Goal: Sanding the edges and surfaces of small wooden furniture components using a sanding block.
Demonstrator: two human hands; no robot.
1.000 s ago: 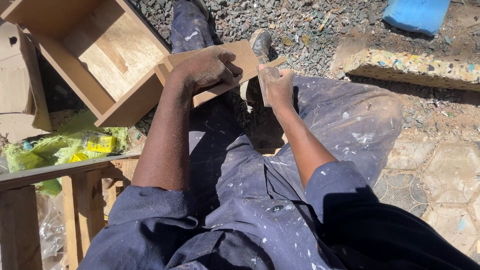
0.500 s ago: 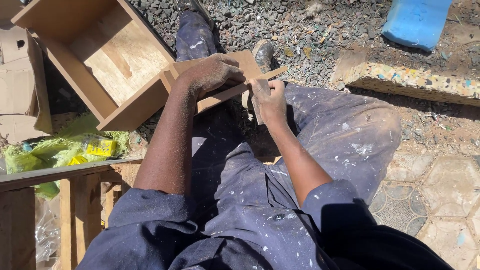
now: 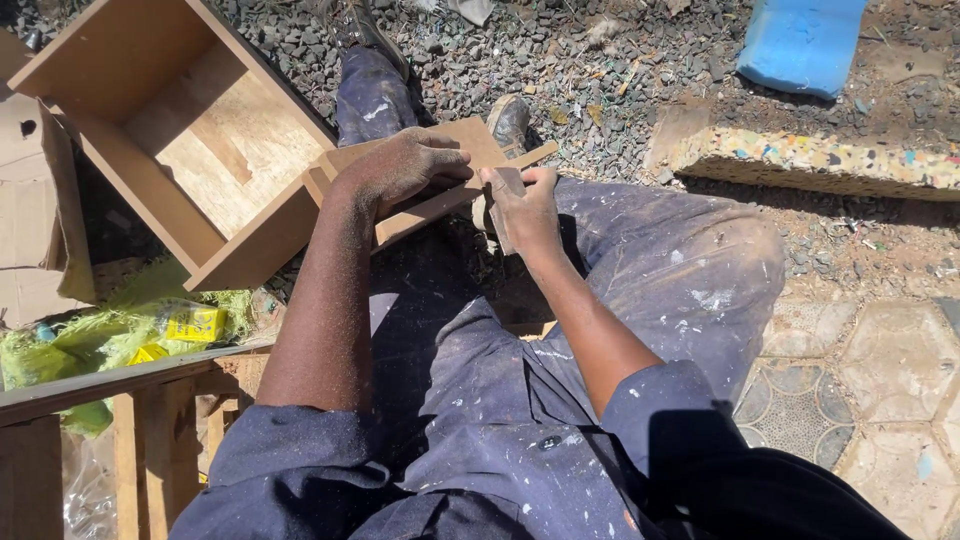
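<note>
Hands, two: left hand (image 3: 405, 165) presses flat on one thin wooden board (image 3: 440, 170) across the knees, beside one open wooden box (image 3: 170, 140); right hand (image 3: 525, 205) pinches something hidden against its edge

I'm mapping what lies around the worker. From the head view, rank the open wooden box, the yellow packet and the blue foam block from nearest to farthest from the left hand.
Measured from the left hand:
1. Open wooden box, directly beside it, on the left.
2. Yellow packet, lower left, by the green plastic.
3. Blue foam block, far upper right, on the gravel.
</note>
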